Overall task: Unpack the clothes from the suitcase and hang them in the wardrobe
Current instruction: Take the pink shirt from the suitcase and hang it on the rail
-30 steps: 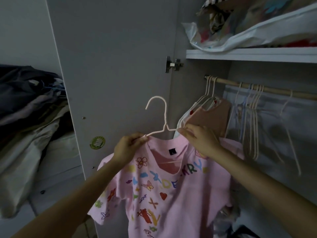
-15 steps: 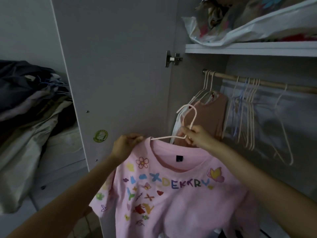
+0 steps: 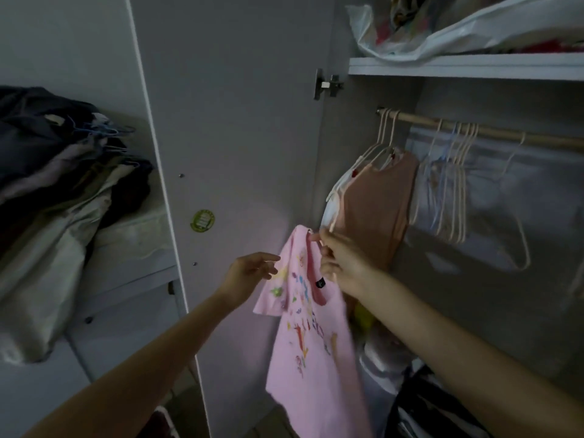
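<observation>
Far to the left of both hands, a heap of clothes [image 3: 63, 191] lies piled on a low surface, some with hangers showing. The left hand [image 3: 249, 273] has a wide grip, fingers loose and straight, just touching the sleeve edge of the pink T-shirt [image 3: 313, 339], probably to steady the cloth so it hangs flat. Right of it, the right hand [image 3: 341, 267] has its grip closed at the shirt's collar, holding the garment up; the hanger itself is largely hidden there, so I cannot tell how it sits. The shirt hangs turned edge-on beside the open wardrobe door [image 3: 237, 121], likely so it slips in sideways. Above and right of this grip runs the wooden rail [image 3: 493, 134], carrying a tan top [image 3: 376, 210] and empty hangers [image 3: 455, 188], with room between them.
</observation>
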